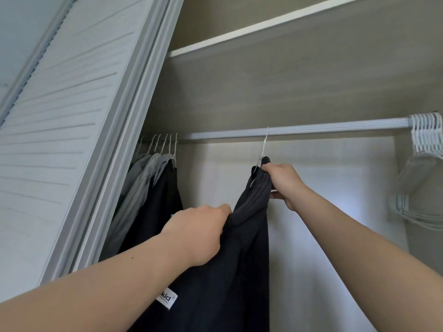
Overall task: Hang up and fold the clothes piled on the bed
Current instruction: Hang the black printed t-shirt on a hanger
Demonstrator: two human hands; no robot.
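A black garment (230, 271) with a small white label hangs from a thin white hanger (264, 144), whose hook sits over the grey wardrobe rail (323, 128). My right hand (285, 182) grips the garment's top at the hanger, just under the rail. My left hand (201, 232) is closed on a fold of the same black cloth lower down and to the left.
Several grey and black garments (153, 188) hang at the rail's left end, next to the white slatted sliding door (72, 140). A bunch of bare white hangers (426, 137) crowds the right end. A shelf (263, 22) runs above. Bare rail lies between the two groups.
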